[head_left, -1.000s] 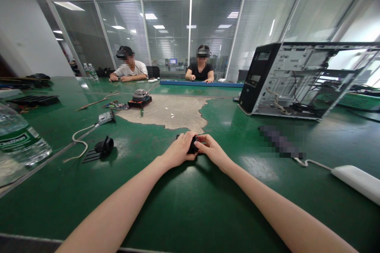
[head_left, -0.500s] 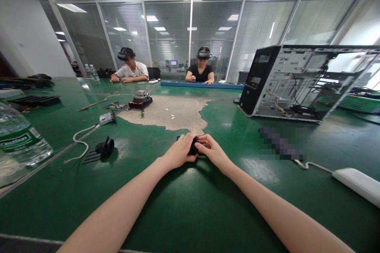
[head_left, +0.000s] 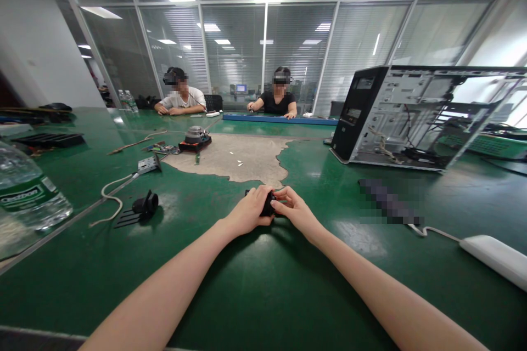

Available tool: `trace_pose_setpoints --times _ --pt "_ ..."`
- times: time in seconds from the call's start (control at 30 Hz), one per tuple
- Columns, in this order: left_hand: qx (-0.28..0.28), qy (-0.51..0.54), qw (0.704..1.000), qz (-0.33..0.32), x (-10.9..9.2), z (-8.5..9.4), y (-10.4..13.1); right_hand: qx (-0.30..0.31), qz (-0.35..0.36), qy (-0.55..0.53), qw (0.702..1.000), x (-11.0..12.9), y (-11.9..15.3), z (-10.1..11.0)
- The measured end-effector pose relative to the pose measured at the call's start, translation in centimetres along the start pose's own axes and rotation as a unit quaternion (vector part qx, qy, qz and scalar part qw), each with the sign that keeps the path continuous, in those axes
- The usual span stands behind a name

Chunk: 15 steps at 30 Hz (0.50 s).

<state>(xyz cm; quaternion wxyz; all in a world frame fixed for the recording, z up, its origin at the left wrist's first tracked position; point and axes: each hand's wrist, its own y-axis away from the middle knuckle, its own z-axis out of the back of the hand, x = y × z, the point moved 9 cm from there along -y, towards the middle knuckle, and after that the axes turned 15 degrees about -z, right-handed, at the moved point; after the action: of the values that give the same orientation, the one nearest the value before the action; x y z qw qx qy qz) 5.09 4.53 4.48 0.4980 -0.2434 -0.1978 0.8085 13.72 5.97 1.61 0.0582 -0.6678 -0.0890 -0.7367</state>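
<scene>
A small black part (head_left: 267, 205) sits between my hands, low over the green tabletop (head_left: 263, 285). My left hand (head_left: 249, 209) is wrapped over it from the left and hides most of it, so its kind cannot be made out. From the right, my right hand (head_left: 293, 207) pinches at the part's edge with thumb and fingers. To the left on the table lies a black plastic piece with a round opening and several long prongs (head_left: 145, 206).
An open computer case (head_left: 362, 115) stands at the right, near a white power strip (head_left: 494, 256). A water bottle (head_left: 31, 192) is at the left edge. A heatsink fan (head_left: 196, 137) rests on the worn patch. Two people sit across the table.
My hands stay almost in the same place around the black part. Across the table, the person in black has moved one hand outward toward my left.
</scene>
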Motion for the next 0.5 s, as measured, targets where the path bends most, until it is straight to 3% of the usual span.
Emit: trace_pose_setpoints --times 0.23,0.5 --pt "0.007 -0.004 1.0 0.007 0.0 0.0 -0.1 -0.011 -0.036 0.002 0.999 -1.0 -0.5 0.2" --pt "0.004 0.0 1.0 0.003 -0.1 0.1 0.0 0.015 -0.005 -0.003 1.0 0.1 0.1 -0.2"
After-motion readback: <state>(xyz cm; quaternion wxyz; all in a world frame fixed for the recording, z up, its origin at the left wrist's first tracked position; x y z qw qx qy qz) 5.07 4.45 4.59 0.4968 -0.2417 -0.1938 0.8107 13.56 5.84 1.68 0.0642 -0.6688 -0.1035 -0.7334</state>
